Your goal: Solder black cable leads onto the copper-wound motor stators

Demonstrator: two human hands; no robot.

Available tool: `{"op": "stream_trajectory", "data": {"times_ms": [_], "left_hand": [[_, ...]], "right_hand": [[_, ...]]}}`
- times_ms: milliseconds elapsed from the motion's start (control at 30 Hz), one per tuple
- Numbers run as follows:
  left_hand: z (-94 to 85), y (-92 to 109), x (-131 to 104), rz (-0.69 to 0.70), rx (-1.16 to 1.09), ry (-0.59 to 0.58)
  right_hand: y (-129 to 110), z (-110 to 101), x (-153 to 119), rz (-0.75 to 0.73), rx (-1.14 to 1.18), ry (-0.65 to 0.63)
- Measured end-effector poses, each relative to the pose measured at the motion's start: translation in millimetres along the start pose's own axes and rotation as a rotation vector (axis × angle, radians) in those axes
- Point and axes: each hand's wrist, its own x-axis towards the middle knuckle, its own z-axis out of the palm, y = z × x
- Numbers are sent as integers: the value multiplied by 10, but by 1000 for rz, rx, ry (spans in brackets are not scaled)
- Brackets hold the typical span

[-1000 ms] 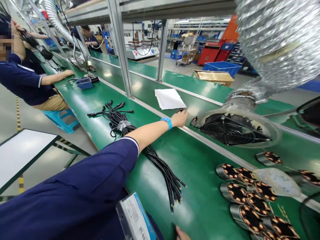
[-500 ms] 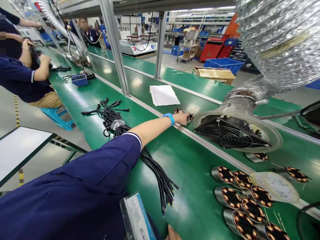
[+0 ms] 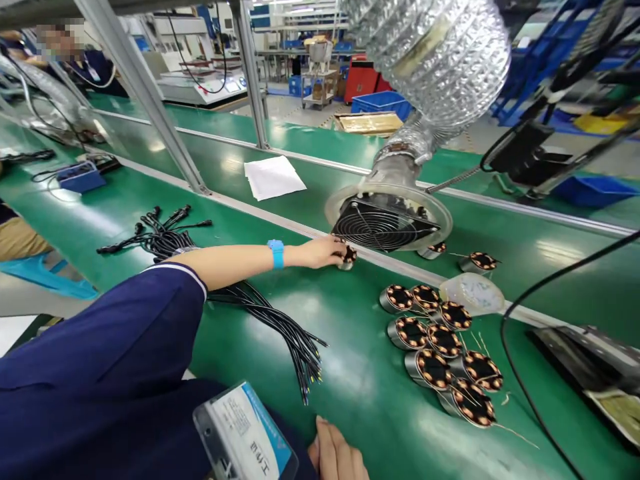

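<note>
My left hand [image 3: 323, 251], with a blue band on its wrist, stretches out across the green bench. Its fingers are closed around a motor stator [image 3: 348, 257], a metal ring with copper windings and a black core, just in front of the metal rail. The palm side of the grip is hidden. Close to me at the bottom edge, my right hand [image 3: 337, 455] rests with its fingers extended and nothing seen in it. Several more stators [image 3: 434, 369] stand grouped on the bench at the right. A bundle of black cables [image 3: 265, 313] lies beneath my left forearm.
A black-grilled fan [image 3: 383, 223] under a silver duct [image 3: 440, 60] hangs just beyond my left hand. White paper sheets [image 3: 275, 178] lie behind the rail [image 3: 260, 212]. At the right are a translucent disc [image 3: 473, 293] and a looping black cable [image 3: 510, 360].
My view has turned to the right. My left hand has drawn back from beyond the rail to the near side, with a stator in its fingers. More of my right hand shows.
</note>
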Motion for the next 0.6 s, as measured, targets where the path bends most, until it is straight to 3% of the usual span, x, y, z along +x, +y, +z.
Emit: {"op": "stream_trajectory", "data": {"times_ms": [133,200,467,600], "left_hand": [[326,383,-109,371,-72,-118],[454,579,-99,492,-51,-176],[751,1291,-31,558,97,-277],[702,1449,50,641,-21,-331]], "right_hand": [[22,14,-51,-34,-31,-26],[34,21,-84,-43,-39,-30],[42,17,-78,-58,-60,-33],[32,11,-94,-34,-16,-40]]}}
